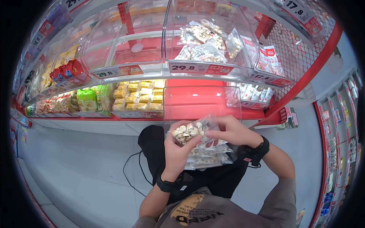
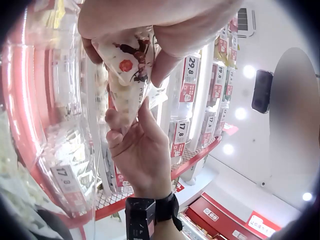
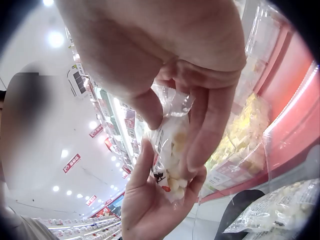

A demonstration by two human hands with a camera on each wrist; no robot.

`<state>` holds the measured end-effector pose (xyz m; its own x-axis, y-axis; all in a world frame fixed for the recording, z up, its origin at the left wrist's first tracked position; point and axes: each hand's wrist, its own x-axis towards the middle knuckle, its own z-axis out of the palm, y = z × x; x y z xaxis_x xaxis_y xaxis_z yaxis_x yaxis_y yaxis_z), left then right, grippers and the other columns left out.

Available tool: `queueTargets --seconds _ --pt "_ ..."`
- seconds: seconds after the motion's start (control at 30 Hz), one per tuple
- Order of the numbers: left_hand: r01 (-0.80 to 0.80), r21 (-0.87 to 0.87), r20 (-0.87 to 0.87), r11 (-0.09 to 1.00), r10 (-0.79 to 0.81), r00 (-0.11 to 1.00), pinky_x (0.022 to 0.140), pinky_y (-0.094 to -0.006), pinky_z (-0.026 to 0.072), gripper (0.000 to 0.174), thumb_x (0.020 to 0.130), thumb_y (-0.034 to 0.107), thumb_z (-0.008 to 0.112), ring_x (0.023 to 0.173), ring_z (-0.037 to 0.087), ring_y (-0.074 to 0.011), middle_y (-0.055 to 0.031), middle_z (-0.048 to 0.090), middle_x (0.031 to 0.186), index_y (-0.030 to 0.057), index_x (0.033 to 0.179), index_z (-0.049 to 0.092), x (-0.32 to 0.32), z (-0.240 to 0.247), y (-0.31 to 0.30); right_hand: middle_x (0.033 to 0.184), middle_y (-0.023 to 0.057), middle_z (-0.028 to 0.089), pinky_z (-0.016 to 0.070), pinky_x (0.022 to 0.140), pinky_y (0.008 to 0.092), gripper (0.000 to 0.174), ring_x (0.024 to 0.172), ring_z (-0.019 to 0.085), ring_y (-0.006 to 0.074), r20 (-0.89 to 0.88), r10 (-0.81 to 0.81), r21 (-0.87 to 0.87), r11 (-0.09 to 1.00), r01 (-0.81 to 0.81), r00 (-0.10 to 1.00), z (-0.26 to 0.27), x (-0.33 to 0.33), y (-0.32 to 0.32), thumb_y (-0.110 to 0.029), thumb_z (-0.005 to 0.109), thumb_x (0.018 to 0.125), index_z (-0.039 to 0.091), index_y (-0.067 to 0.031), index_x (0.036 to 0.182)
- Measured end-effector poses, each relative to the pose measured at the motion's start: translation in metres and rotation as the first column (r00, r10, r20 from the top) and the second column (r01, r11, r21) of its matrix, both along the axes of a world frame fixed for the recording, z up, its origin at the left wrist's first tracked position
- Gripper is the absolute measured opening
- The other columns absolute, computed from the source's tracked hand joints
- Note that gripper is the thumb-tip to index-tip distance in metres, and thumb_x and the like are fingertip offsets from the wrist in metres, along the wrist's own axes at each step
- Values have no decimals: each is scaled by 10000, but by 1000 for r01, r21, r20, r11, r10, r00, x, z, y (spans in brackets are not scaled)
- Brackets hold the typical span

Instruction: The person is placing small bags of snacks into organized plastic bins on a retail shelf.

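A clear bag of round whitish pieces (image 1: 187, 133) is held between both hands above the lap. The left hand (image 1: 178, 151) grips its left side, thumb across the front. The right hand (image 1: 234, 131) pinches the bag's right end. In the left wrist view the bag (image 2: 131, 75) shows dark print and a red mark, with the right hand (image 2: 145, 160) at its narrow end. The right wrist view shows the bag (image 3: 172, 150) between the right hand (image 3: 175, 65) and the left hand (image 3: 155, 210). Below them, similar bags (image 1: 209, 155) lie stacked in a clear bin (image 1: 165, 102).
Ahead are shelf bins with price labels, one holding similar bags (image 1: 203, 36). Yellow packets (image 1: 138, 95) fill a lower bin. A red-edged mesh panel (image 1: 300, 57) stands at the right. A black cable (image 1: 125, 173) lies on the floor at the left.
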<state>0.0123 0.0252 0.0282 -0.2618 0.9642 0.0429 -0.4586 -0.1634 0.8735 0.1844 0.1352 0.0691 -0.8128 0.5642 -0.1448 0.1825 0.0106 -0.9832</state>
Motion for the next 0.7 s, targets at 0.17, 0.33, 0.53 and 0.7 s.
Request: queueTargets --seconds 0.17,0.33,0.53,0.7 --pt "-321 156 -242 934 352 904 993 -335 359 473 847 -6 570 1190 480 -204 -143 492 1309 -28 1303 443 -35 2 -5 891 115 677 530 601 308 233 690 648 210 169 -138 561 828 20 976 -3 -20 15 -118 570 920 601 24 1103" --pt "-258 215 -344 942 320 883 986 -322 360 361 812 -33 495 1215 483 -221 -148 549 1274 -27 1168 556 -46 21 -18 836 139 656 530 646 410 189 714 638 340 287 -221 897 404 -180 932 -47 -42 15 -70 559 829 580 6 1001" --pt "-45 136 -894 990 142 424 1000 -448 395 334 869 40 483 1171 490 -414 -249 548 1197 -54 1187 529 -10 -20 15 853 191 647 522 763 464 248 875 641 380 379 83 685 645 -340 922 -104 -64 0 -100 551 830 576 10 1050" --pt "-9 -99 -959 995 -93 267 978 -451 403 318 964 226 444 1112 531 -383 -223 577 1127 -29 1101 577 -8 -36 28 1003 198 655 524 788 410 279 903 645 360 537 294 467 677 -569 790 -73 -40 24 -161 599 874 599 20 1086"
